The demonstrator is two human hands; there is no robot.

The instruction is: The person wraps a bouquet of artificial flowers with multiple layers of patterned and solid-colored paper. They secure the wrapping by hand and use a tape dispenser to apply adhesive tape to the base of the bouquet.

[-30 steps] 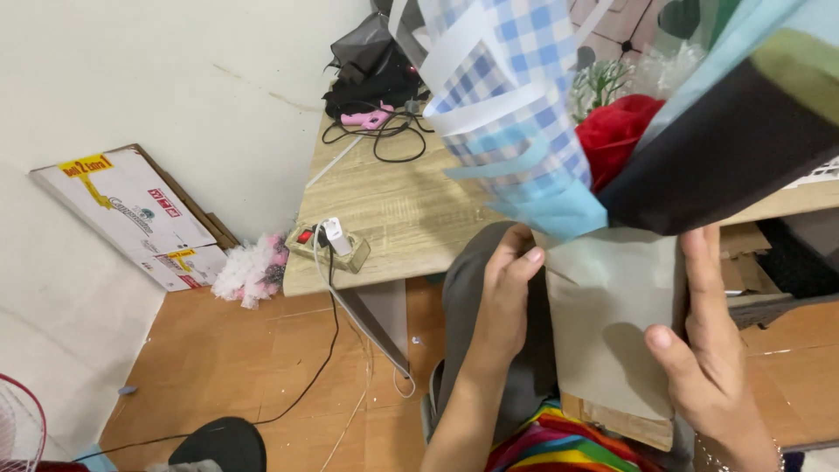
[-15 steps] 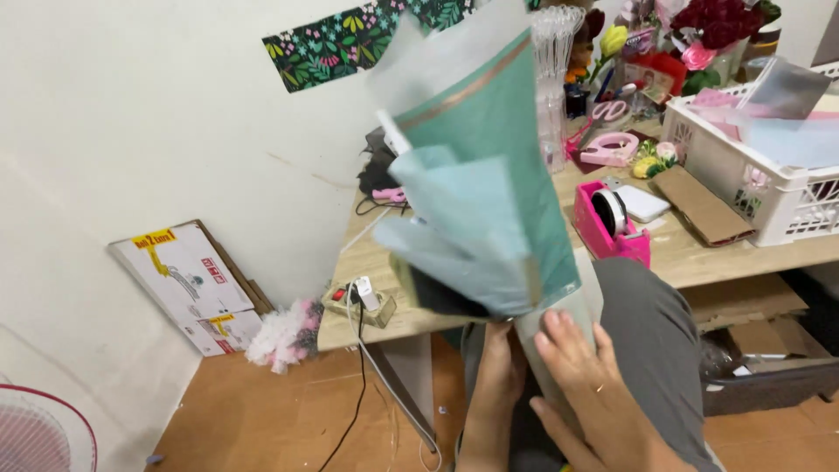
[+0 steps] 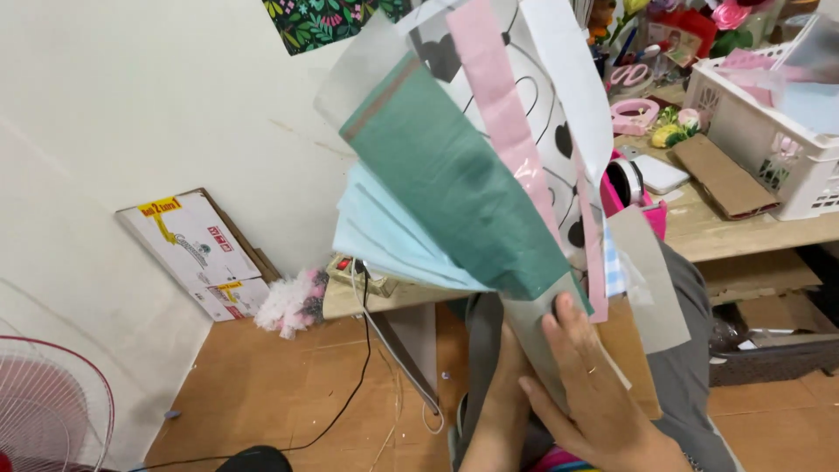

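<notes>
I hold a paper-wrapped bouquet (image 3: 454, 183) upright in front of me. It has layers of dark green, pale blue, pink and white sheets with black hearts. My right hand (image 3: 594, 385) lies against the narrow lower end of the wrap, with fingers and thumb pressed on the grey-green paper. My left hand (image 3: 509, 363) reaches up behind that same lower end. Only its wrist and forearm show; the fingers are hidden by the paper. The flowers inside are hidden.
A wooden table (image 3: 725, 232) stands behind, carrying a white plastic basket (image 3: 769, 140), a pink tape dispenser (image 3: 631, 188) and a brown cardboard piece (image 3: 721, 175). A power strip (image 3: 358, 273) with a black cable sits at its left end. A cardboard box (image 3: 197, 253) leans on the wall; a fan (image 3: 48, 411) stands lower left.
The bouquet has turned and tilted, so the pink and heart-printed sheets now show. My right hand has slid onto the front of the lower wrap, and my left hand has gone behind it.
</notes>
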